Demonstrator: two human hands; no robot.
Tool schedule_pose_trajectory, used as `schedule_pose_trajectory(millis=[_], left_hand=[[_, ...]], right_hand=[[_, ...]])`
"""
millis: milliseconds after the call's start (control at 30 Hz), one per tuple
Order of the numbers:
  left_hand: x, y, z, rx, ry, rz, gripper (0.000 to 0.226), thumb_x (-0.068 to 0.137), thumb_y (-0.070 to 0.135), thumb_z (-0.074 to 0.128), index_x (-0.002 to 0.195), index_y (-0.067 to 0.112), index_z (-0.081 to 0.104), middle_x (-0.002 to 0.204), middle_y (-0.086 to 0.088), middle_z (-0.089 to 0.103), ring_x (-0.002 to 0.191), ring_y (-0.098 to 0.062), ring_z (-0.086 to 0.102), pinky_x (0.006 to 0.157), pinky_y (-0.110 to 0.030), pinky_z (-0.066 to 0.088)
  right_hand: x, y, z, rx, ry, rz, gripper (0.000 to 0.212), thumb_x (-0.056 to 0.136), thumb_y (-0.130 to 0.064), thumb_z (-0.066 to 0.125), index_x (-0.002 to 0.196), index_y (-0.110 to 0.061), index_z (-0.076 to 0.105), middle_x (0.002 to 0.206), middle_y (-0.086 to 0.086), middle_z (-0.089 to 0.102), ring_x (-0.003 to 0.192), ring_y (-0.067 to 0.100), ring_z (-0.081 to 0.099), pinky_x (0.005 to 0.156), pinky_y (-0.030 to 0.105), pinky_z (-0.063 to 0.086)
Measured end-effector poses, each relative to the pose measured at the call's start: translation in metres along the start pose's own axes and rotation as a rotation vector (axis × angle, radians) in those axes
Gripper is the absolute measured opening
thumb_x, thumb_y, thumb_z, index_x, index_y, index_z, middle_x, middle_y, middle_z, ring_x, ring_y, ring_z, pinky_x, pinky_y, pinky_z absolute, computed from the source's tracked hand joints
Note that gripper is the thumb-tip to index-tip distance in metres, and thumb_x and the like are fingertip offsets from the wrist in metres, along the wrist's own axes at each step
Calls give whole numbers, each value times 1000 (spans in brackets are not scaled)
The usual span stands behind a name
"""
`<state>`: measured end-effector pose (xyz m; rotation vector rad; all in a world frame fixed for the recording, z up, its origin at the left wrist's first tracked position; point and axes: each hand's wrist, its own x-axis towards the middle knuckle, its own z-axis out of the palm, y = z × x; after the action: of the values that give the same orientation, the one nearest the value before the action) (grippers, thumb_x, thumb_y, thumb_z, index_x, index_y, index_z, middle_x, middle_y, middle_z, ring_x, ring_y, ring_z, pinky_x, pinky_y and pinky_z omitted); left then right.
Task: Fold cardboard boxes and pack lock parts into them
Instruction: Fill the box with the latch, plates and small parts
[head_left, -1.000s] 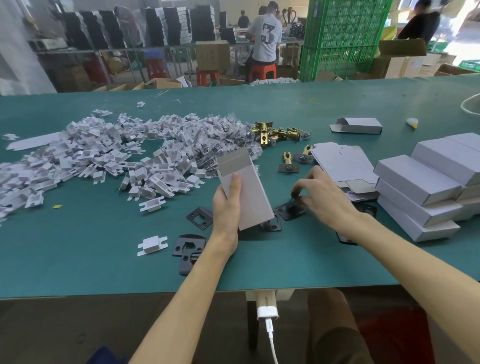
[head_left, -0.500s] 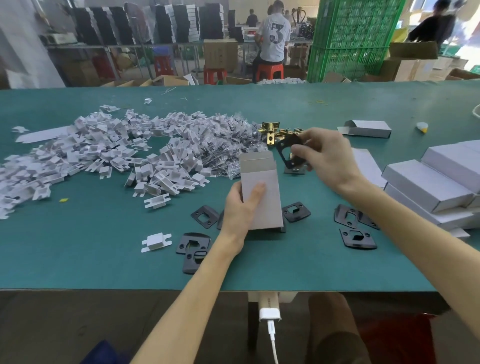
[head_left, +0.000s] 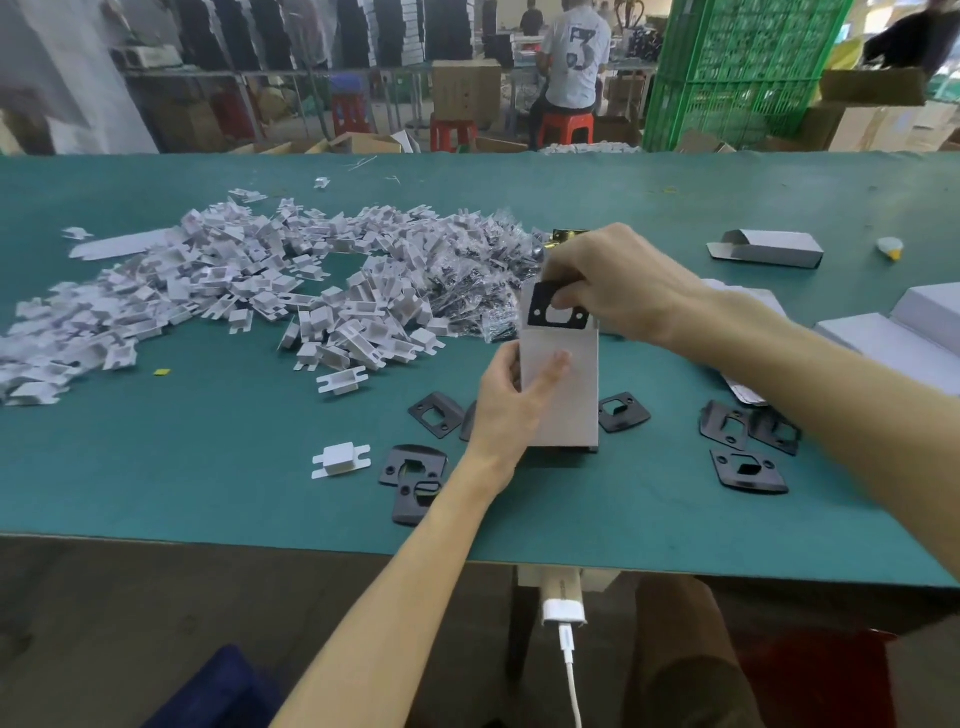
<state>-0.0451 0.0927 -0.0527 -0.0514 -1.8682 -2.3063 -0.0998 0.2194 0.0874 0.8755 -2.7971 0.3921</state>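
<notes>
Left grip (head_left: 511, 410): we wrap thumb and fingers round the grey carton (head_left: 569, 405), propping it on end, seemingly on the worktop (head_left: 208, 483), with its open mouth towards twelve o'clock for loading.
Right grip (head_left: 618, 291): pinched on a black strike plate (head_left: 557, 312), held flat at the carton's mouth, partly over the rim, apparently so it slides in edgewise.
Step, as we judge it: feeding the plate in, with the flap not yet closed.
Spare plates (head_left: 748, 470): scattered from seven to three o'clock of the carton, near to hand.
White inserts (head_left: 234, 291): heaped at ten o'clock.
Closed cartons (head_left: 914, 338): stacked at three o'clock, apart from the work.
</notes>
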Motion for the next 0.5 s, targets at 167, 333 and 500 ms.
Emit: schedule_pose_trajectory(millis=[167, 333, 500], left_hand=[[-1, -1, 0, 8, 1, 3, 35, 94, 34, 77, 120, 14, 65, 113, -4, 74, 95, -9, 72, 76, -24, 57], [0, -3, -1, 10, 12, -3, 34, 94, 33, 77, 118, 12, 65, 110, -7, 74, 92, -11, 71, 76, -25, 58], [0, -3, 0, 18, -2, -4, 36, 94, 33, 76, 120, 11, 65, 112, -7, 74, 92, -10, 71, 76, -26, 57]], right_hand=[[0, -3, -1, -188, -101, -77, 20, 97, -3, 63, 110, -18, 63, 97, 5, 62, 80, 29, 61, 69, 43, 55], [3, -7, -4, -10, -137, -12, 15, 96, -5, 65, 104, -17, 70, 103, 8, 70, 92, 27, 64, 82, 43, 56], [6, -9, -6, 23, -145, 6, 21, 94, -3, 67, 103, -20, 73, 97, 5, 70, 93, 29, 66, 81, 44, 58]])
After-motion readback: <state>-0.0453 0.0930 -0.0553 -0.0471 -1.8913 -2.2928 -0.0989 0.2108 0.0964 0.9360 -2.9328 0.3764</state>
